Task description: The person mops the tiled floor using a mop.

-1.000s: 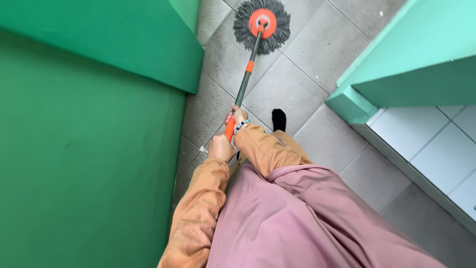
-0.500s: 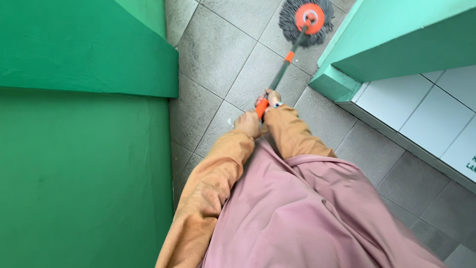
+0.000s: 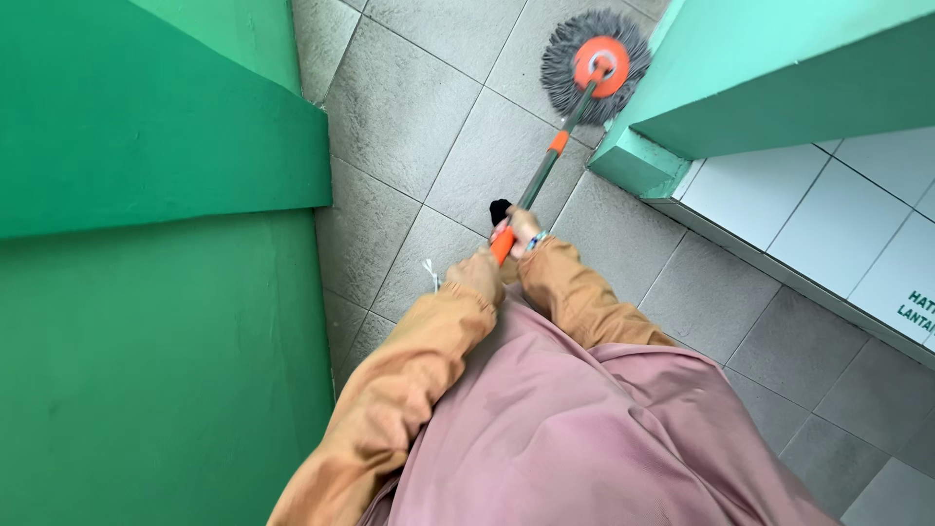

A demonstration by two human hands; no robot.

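Note:
Both my hands grip a mop handle, a metal pole with orange sections. My left hand is closed on the lower end of the orange grip. My right hand, with a bracelet at the wrist, holds the grip just above it. The round grey mop head with an orange centre disc lies flat on the grey tiled floor, far ahead, close to a teal wall corner. I wear tan sleeves and a pink garment. A dark foot shows just beyond my hands.
A green wall fills the left side and steps out at a ledge. A teal wall with white tiles below it stands at the right. The grey floor runs as a narrow strip between them.
The view has shifted. The mop head now sits against the teal wall corner at upper right. My hands keep the same grip on the handle.

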